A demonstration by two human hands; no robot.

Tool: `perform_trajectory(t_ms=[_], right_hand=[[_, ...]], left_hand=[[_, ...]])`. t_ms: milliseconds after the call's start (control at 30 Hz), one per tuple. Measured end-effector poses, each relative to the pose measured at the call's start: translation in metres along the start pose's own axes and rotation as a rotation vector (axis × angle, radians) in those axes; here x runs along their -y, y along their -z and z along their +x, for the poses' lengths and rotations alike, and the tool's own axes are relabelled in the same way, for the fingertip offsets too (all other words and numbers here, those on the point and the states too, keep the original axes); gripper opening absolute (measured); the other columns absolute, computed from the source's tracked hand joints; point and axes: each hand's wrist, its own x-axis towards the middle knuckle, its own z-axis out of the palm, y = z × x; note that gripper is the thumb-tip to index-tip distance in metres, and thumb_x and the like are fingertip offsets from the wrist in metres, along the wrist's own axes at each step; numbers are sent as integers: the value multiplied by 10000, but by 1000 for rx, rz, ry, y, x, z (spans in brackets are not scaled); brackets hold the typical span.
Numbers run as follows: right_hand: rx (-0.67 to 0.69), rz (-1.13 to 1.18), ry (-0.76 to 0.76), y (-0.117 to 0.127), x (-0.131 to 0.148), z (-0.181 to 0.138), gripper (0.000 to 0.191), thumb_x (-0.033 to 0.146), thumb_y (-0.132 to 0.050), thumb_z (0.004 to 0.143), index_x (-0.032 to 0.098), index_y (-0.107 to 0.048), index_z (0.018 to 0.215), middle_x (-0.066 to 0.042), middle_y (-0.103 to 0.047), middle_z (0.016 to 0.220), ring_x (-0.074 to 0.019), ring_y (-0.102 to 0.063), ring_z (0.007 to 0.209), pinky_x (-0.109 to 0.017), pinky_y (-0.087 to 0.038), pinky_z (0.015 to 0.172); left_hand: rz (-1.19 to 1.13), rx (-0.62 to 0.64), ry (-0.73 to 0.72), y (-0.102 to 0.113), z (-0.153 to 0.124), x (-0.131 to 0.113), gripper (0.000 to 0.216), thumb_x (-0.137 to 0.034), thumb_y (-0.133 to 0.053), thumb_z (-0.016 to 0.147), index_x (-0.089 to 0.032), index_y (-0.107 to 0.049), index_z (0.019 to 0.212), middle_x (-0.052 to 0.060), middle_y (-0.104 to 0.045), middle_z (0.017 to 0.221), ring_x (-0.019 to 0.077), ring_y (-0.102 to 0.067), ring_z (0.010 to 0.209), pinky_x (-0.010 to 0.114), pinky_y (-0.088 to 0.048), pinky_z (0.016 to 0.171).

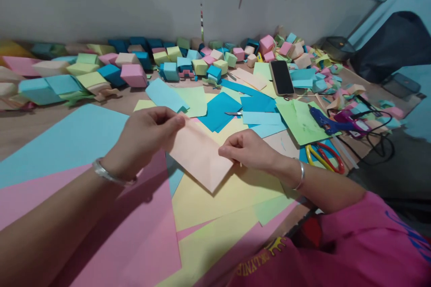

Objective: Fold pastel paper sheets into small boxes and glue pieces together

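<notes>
A peach sheet of paper (202, 157) is held up between my two hands, tilted above the coloured sheets on the table. My left hand (144, 136) pinches its upper left edge between thumb and fingers. At the right edge my right hand (251, 148) also has the paper pinched, its thumb and fingertips closed on it. Beneath lies a yellow sheet (198, 208), and a large pink sheet (134, 233) spreads under my left forearm. Dark blue pieces of paper (220, 110) and a light blue strip (262, 118) lie just beyond my hands.
Folded paper blocks (133, 75) in several colours line the wall. A phone (282, 78) lies at the back right. Scissors with red and yellow handles (325, 157), a blue glue gun (323, 121) and its black cord (384, 143) are on the right, near the table edge.
</notes>
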Motion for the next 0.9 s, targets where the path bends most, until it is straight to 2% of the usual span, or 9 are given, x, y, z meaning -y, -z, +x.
perform_trajectory(t_ms=[100,200,400,533,667,733,800,833,900], right_hand=[[33,105,-89,1,-1,0,213,258,-571,795,150,-607,614,-27,-655,566,-87,-582,473,-183,-385,436],[-13,108,-70,2,-3,2,183,254,-587,791,143,-631,652,-43,-675,601,-103,-606,503,-189,-408,439],[-306,80,123,5,-9,10,304,439,-564,863,158,-645,783,-25,-630,671,-113,-566,603,-237,-422,526],[-202,96,115,3,-8,9,228,371,-590,840,162,-656,906,-36,-653,816,-122,-568,689,-259,-439,605],[-161,-65,98,4,-8,10,125,244,-583,787,158,-672,804,-16,-640,714,-114,-538,631,-252,-391,573],[-142,-198,129,6,-9,11,116,213,-568,783,168,-674,772,-8,-641,694,-113,-534,622,-251,-372,574],[-115,-335,170,7,-9,11,118,182,-559,783,176,-674,761,-8,-659,714,-116,-541,641,-251,-362,591],[-106,-390,191,7,-10,11,123,169,-554,787,179,-675,769,-10,-670,735,-119,-548,656,-252,-361,601],[-109,-458,224,6,-10,10,134,151,-541,798,186,-670,794,-11,-684,767,-121,-558,677,-253,-358,617]], left_hand=[[2,-133,-83,15,17,12,218,-343,-619,799,-178,-593,660,-28,-527,647,100,-452,629,238,-322,532],[-89,-243,-22,29,25,18,208,-291,-618,801,-170,-557,644,-51,-424,586,81,-366,594,235,-270,524],[-68,-112,-96,21,14,10,221,-299,-601,821,-174,-541,649,-54,-412,570,79,-357,558,236,-279,524],[-4,-40,-111,6,5,3,283,-401,-575,832,-200,-541,636,-42,-419,504,105,-371,488,261,-279,477],[228,88,-85,5,4,8,242,-417,-562,818,-196,-607,731,0,-549,590,145,-476,531,271,-328,492],[467,98,-196,4,3,12,230,-364,-598,783,-184,-647,918,54,-640,795,201,-566,683,289,-374,551],[639,30,-407,-2,-2,14,350,-298,-596,784,-167,-613,1109,114,-638,990,260,-585,871,318,-410,645],[663,19,-507,-6,-6,15,353,-278,-580,803,-163,-602,1135,129,-625,1030,267,-576,920,324,-415,682],[612,138,-613,-16,-13,14,238,-268,-546,845,-184,-631,1051,101,-630,974,222,-580,866,297,-406,675]])
